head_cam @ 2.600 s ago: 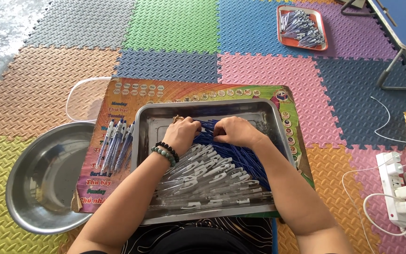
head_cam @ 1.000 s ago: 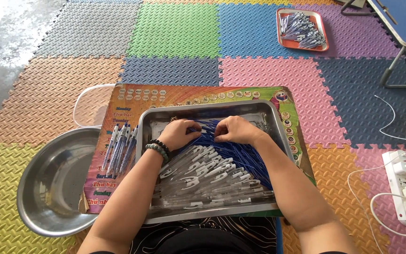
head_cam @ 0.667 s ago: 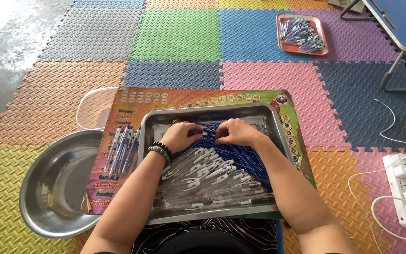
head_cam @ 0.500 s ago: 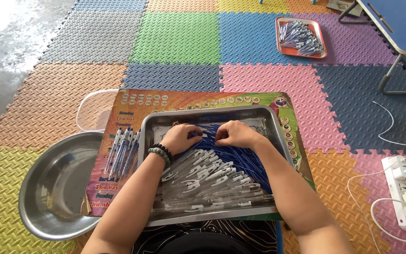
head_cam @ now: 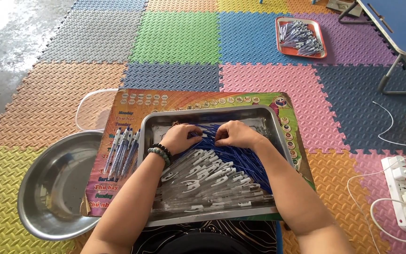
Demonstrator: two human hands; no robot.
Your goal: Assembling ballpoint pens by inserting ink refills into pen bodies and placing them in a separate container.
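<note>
A steel tray lies on a colourful printed board in front of me. It holds a heap of clear pen barrels with white clips and a fan of thin blue refills. My left hand, with bead bracelets at the wrist, and my right hand meet at the far end of the refills, fingers pinched on a pen part between them. Several assembled pens lie on the board left of the tray.
A round steel bowl sits at the left on foam floor mats. An orange tray of pens lies far ahead. A white power strip with cables is at the right, and a blue folding table at the top right.
My hands have stayed at the far end of the tray, fingers shifting slightly over the refills. The view has drifted a little.
</note>
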